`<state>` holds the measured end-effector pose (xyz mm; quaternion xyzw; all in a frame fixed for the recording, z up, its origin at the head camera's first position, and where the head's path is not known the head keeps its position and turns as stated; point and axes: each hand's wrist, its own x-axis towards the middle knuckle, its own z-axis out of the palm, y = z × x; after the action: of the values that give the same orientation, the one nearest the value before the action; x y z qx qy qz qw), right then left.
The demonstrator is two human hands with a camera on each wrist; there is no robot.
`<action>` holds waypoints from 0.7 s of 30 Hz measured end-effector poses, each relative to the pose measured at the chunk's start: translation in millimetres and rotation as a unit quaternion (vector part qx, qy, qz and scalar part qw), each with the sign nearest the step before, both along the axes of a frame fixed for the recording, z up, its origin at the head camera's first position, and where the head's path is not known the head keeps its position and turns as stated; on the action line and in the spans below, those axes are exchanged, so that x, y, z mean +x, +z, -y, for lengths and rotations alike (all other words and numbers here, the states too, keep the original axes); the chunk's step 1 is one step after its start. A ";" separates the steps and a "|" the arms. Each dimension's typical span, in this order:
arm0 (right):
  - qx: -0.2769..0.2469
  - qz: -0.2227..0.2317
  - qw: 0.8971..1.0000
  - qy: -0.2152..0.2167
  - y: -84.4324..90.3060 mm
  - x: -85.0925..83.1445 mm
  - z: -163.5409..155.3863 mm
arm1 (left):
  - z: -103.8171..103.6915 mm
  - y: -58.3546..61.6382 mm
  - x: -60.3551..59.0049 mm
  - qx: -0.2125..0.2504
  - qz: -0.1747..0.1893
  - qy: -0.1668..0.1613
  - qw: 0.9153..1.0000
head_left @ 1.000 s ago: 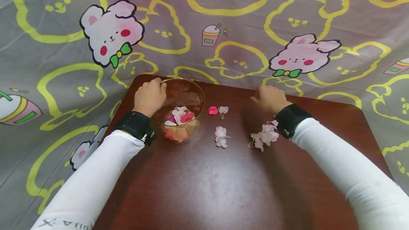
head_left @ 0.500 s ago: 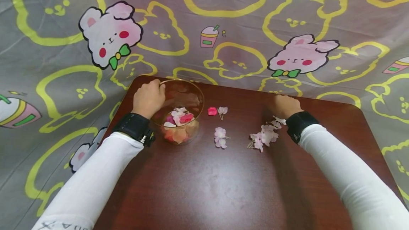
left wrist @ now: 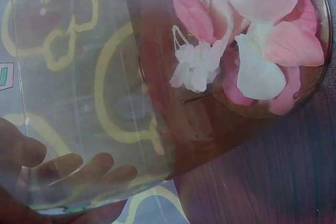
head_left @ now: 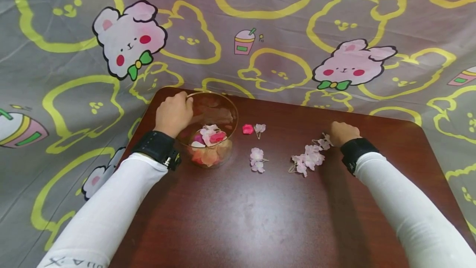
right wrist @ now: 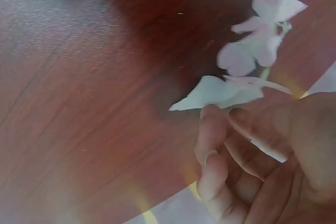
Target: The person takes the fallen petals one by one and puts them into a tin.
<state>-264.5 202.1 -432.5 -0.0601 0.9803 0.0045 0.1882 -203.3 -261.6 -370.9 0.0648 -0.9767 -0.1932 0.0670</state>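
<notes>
My left hand grips the rim of a clear glass bowl at the back left of the table; its fingers show through the glass in the left wrist view. Inside lie pink, white and orange petals and a small white flower. At the right, my right hand is at the far end of a row of pale pink flowers. In the right wrist view its thumb and forefinger pinch the edge of a whitish flower, its other fingers curled.
Between bowl and row lie a red-pink petal piece, a small pale flower and two pale pink blossoms. All rest on a brown wooden table. A grey cartoon-print cloth hangs behind its back edge.
My right hand has moved right, then down toward the front, to the end of the flower row, baring more of that row. My left hand has stayed on the bowl's rim.
</notes>
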 end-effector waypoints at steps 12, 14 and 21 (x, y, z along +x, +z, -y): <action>0.003 0.003 1.000 0.012 -8.2 4.4 -5.3 | 0.0 -2.3 -0.9 0.001 0.004 -0.003 1.000; 0.001 -0.008 1.000 0.016 -6.4 5.0 -5.4 | -0.3 -2.2 -1.1 0.001 0.005 -0.003 1.000; -0.029 -0.069 0.997 0.021 9.0 5.0 1.4 | -0.1 -0.3 -0.7 0.000 0.005 -0.001 1.000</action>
<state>-259.6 200.7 -423.5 -0.0856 0.9891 -0.0156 0.1186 -204.1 -261.5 -371.2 0.0650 -0.9771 -0.1926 0.0623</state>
